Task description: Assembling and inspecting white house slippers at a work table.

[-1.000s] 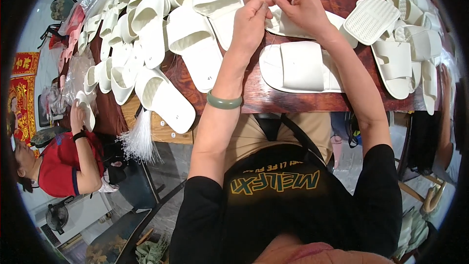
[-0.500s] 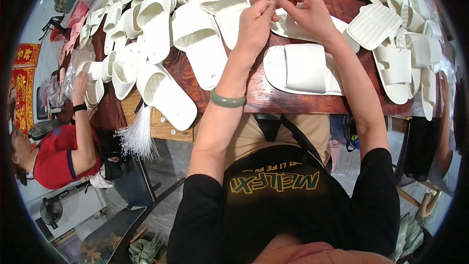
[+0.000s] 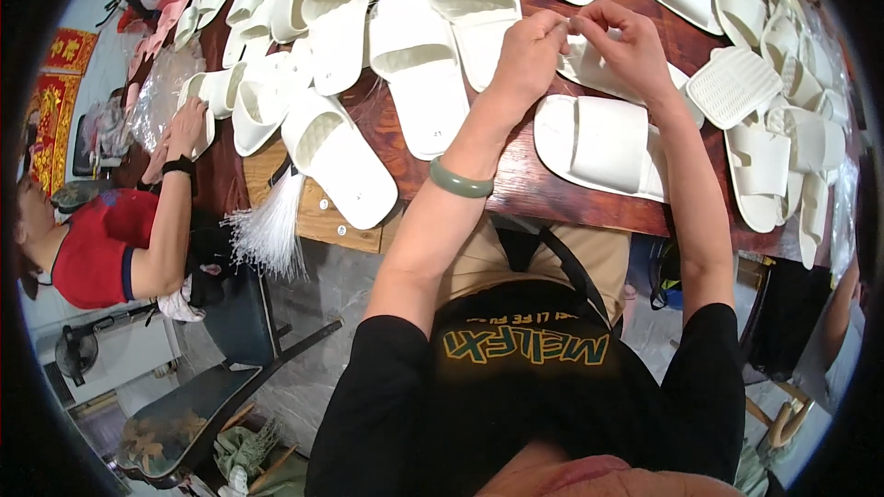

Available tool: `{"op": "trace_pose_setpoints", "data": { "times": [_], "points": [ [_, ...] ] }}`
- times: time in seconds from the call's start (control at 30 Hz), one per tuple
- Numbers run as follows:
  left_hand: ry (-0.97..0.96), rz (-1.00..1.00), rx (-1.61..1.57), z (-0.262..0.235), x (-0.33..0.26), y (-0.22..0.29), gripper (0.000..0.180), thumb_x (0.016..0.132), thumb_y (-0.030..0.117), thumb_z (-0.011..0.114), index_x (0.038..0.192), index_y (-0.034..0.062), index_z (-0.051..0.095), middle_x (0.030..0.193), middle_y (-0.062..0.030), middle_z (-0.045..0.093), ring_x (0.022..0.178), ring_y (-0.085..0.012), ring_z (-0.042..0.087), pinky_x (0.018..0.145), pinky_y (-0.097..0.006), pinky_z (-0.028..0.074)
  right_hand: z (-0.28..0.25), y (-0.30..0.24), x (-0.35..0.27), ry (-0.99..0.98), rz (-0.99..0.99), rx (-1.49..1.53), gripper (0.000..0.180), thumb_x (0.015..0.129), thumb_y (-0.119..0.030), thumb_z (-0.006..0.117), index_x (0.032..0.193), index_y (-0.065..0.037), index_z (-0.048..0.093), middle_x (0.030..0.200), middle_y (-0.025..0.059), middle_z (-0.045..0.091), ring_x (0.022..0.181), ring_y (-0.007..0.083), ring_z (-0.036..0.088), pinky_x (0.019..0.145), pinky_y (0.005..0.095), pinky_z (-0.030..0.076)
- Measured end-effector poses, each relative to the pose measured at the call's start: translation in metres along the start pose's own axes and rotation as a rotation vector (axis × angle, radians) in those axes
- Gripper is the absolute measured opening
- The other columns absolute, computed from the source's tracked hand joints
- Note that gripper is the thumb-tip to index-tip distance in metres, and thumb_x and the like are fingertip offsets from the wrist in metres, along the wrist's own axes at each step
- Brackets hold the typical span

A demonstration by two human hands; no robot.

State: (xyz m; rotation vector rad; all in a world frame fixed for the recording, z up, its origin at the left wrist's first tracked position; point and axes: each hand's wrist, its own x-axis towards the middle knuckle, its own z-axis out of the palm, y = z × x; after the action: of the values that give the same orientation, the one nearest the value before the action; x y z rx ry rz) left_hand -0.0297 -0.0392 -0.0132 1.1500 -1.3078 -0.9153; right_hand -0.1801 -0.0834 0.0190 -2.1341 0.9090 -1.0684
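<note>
My left hand [image 3: 531, 57] and my right hand [image 3: 628, 48] meet over the table, fingertips pinched close together. Whatever lies between the fingers is too small to make out. Beneath them is a white slipper [image 3: 582, 66], partly covered by my right hand. Nearer to me another white slipper [image 3: 608, 143] lies on its sole, its far right end behind my right forearm. Left of my left hand, a white slipper [image 3: 433, 110] points its heel toward me. A green bangle [image 3: 460, 180] circles my left wrist.
The dark red wooden table [image 3: 529, 191] carries many white slippers, with a heap [image 3: 787, 143] at the right. A bundle of white threads [image 3: 272, 225] hangs over the near edge. At the left, a person in red [image 3: 106, 244] reaches to the slippers; another person's arm [image 3: 840, 317] shows at right.
The view has shifted, so the table and slippers appear farther right. My hands stay pinched together above the same slipper. The person at left now has both hands showing by the slippers.
</note>
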Motion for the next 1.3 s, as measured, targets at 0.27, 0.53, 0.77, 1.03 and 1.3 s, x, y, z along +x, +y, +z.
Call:
{"op": "trace_pose_setpoints", "data": {
  "times": [0.27,0.53,0.77,1.03,1.3],
  "points": [
    [-0.013,-0.028,-0.021,-0.002,-0.002,0.005,0.021,0.091,0.016,0.051,0.089,0.0001,0.065,0.069,0.0015,0.054,0.064,-0.0061,0.045,0.058,-0.021,0.036,0.003,0.0,0.0,0.109,0.045,-0.059,0.02,0.083,-0.019,0.062,0.088,0.0,0.065,0.069,0.0099,0.064,0.058,0.0152,0.055,0.056,0.0269,0.043],
    [-0.024,-0.085,-0.035,-0.004,-0.001,0.005,0.021,0.091,0.017,0.051,0.087,0.0003,0.064,0.069,0.0024,0.053,0.063,-0.0054,0.044,0.055,-0.021,0.034,0.003,-0.002,-0.001,0.015,-0.034,0.027,0.019,0.083,-0.018,0.062,0.089,0.0,0.065,0.068,0.0084,0.064,0.058,0.0099,0.052,0.054,0.0259,0.042],
    [-0.029,-0.081,-0.084,-0.003,-0.002,0.005,0.022,0.091,0.017,0.05,0.089,-0.0006,0.063,0.07,0.0019,0.054,0.065,-0.0059,0.044,0.058,-0.021,0.035,0.0,-0.002,-0.002,0.039,0.024,-0.027,0.018,0.083,-0.018,0.062,0.089,-0.001,0.066,0.068,0.0083,0.063,0.057,0.01,0.05,0.055,0.0256,0.042],
    [-0.038,0.028,-0.028,-0.003,0.0,-0.004,0.022,0.09,0.016,0.048,0.086,-0.0013,0.061,0.071,0.0008,0.055,0.065,-0.0064,0.046,0.058,-0.021,0.036,0.002,0.001,-0.002,-0.02,-0.067,-0.011,0.021,0.084,-0.021,0.062,0.089,-0.001,0.066,0.068,0.0092,0.062,0.056,0.013,0.052,0.054,0.0263,0.042],
    [-0.032,-0.051,-0.028,-0.003,-0.001,0.004,0.023,0.09,0.017,0.049,0.089,-0.0004,0.063,0.071,0.0009,0.055,0.064,-0.0061,0.045,0.057,-0.021,0.035,0.001,0.002,-0.001,0.025,0.047,-0.068,0.022,0.084,-0.022,0.063,0.088,-0.002,0.066,0.065,0.008,0.061,0.056,0.012,0.052,0.054,0.0264,0.042]
  ]
}}
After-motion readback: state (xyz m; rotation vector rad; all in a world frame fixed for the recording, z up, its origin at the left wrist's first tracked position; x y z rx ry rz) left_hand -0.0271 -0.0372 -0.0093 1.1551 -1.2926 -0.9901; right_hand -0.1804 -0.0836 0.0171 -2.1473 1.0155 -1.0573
